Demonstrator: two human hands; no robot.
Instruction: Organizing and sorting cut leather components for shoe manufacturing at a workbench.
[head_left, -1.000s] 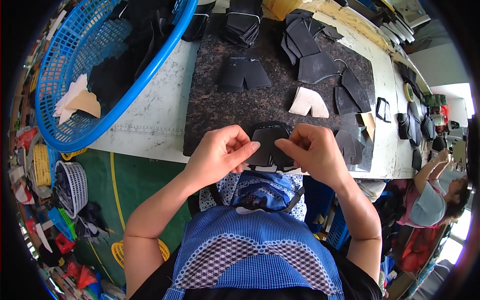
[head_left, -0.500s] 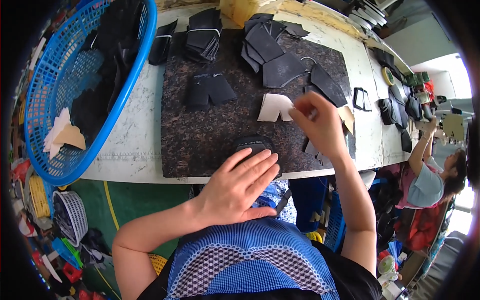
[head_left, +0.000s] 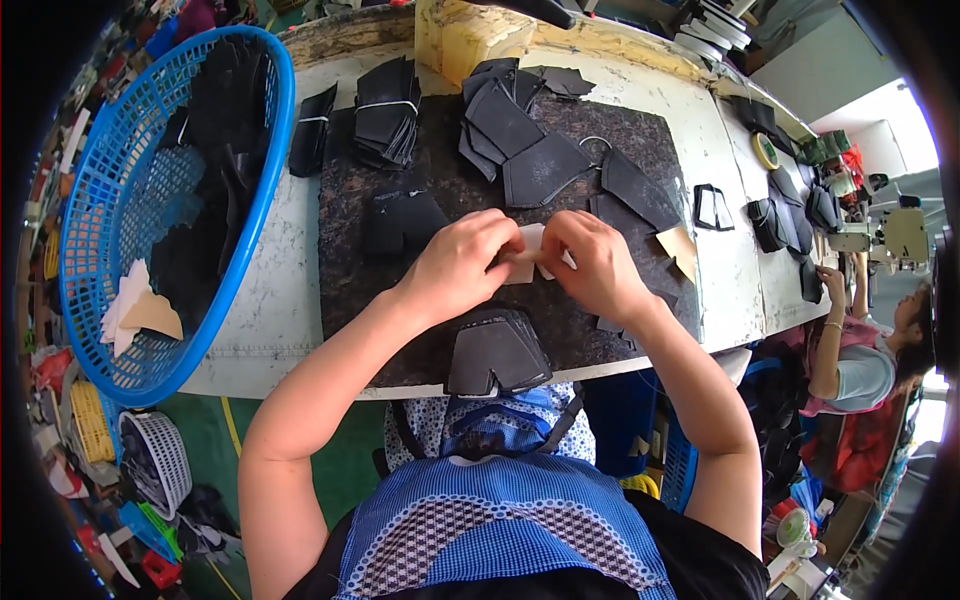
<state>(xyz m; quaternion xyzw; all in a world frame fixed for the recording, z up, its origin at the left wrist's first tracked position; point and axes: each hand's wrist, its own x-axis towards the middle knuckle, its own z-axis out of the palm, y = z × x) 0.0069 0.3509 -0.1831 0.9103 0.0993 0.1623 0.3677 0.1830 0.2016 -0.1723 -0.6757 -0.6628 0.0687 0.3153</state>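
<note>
Both my hands are together over the middle of the dark speckled board (head_left: 350, 330). A small cream-white notched piece (head_left: 522, 270) lies between them, partly covered by my fingers. My left hand (head_left: 455, 265) pinches its left side, with the fingers curled. My right hand (head_left: 598, 265) is closed on its right side. Just nearer to me, a stack of black notched pieces (head_left: 497, 355) rests at the board's front edge, its notch toward me. Beyond my left wrist sits another black notched piece or pile (head_left: 400, 222).
A blue mesh basket (head_left: 283, 150) with black pieces stands on the left. Tied black bundles (head_left: 388, 118) and loose black panels (head_left: 540, 165) lie at the back. A tan scrap (head_left: 680, 250) is on the right. Farther right, a person (head_left: 850, 360) works at a machine.
My left hand has lifted off the black stack and moved up to the white piece, leaving the stack uncovered. The right hand has shifted left onto it. The view has tilted slightly.
</note>
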